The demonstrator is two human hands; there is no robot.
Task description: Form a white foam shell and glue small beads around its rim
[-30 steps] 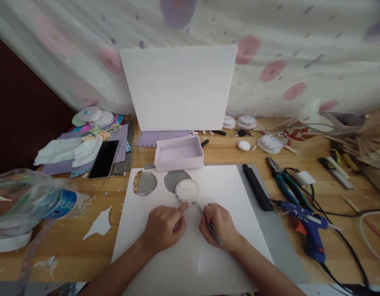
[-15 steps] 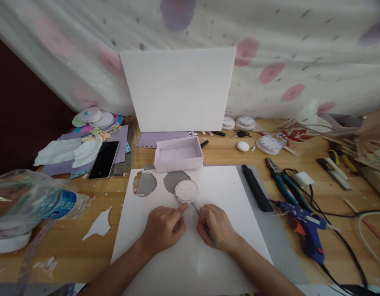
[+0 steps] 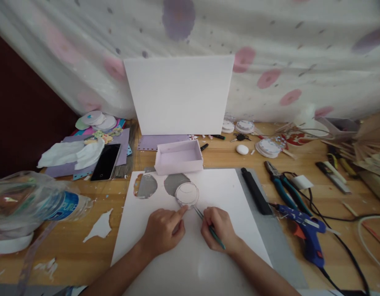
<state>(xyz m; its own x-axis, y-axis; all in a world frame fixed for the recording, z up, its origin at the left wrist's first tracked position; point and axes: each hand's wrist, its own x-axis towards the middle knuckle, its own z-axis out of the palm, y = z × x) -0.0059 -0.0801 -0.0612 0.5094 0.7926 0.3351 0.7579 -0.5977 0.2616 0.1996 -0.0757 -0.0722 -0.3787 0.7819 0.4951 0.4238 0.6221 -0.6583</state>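
Observation:
My left hand (image 3: 165,228) rests on a white sheet (image 3: 222,191), its index finger stretched out and the others curled. That fingertip touches the lower rim of a round white disc (image 3: 187,193) with a thin, clear-looking edge. In my right hand (image 3: 219,228) is a slim green-handled tool (image 3: 217,237) with a narrow pointed metal end. Its tip meets the sheet at the disc's lower right; I cannot make out the exact kind of tool. Two rounded cut-outs in the sheet show grey beneath, and the disc overlaps the right one.
A pale pink box (image 3: 179,162) stands behind the sheet, before a leaning white board (image 3: 180,96). Rightward lie a black bar-shaped object (image 3: 256,191), pliers (image 3: 284,187) and a blue glue gun (image 3: 303,230). A phone (image 3: 106,162) and a plastic bottle (image 3: 68,205) are left.
My right hand and the green-handled tool have shifted slightly right, the tool's tip still by the disc's edge. My left fingertip stays at the rim. The whole view has tipped slightly upward.

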